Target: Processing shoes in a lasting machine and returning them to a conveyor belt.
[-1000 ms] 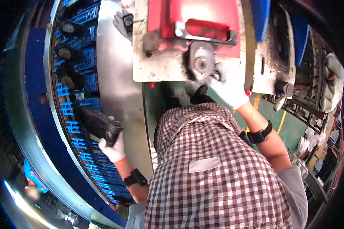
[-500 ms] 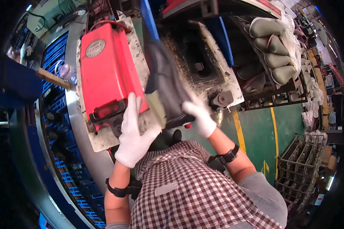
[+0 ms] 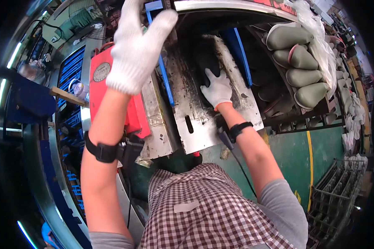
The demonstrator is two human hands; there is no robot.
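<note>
My left hand [image 3: 139,52], in a white knit glove, is raised over the red machine housing [image 3: 99,66]. Its thumb stands apart and it holds nothing I can see; the fingertips run out of the upper edge. Farther right, my right hand [image 3: 218,88], also gloved, reaches over the worn metal plate [image 3: 195,139] with its fingers spread. Those fingers lie at the near end of a dark shape [image 3: 203,56] between the blue side bars [image 3: 238,54]. Shadow hides whether that shape is the black shoe, and whether I am touching it.
Grey-green shoe-shaped pieces [image 3: 289,36] fill a rack at the right, partly under clear plastic. A wire rack [image 3: 336,195] stands on the green floor at lower right. A conveyor with blue bars [image 3: 72,68] runs along the left. A wooden bar [image 3: 66,96] juts toward the red housing.
The black shoe between my hands is no longer there. My left hand has risen up and away; my right hand has moved forward over the plate. The slotted plate now shows nearer me.
</note>
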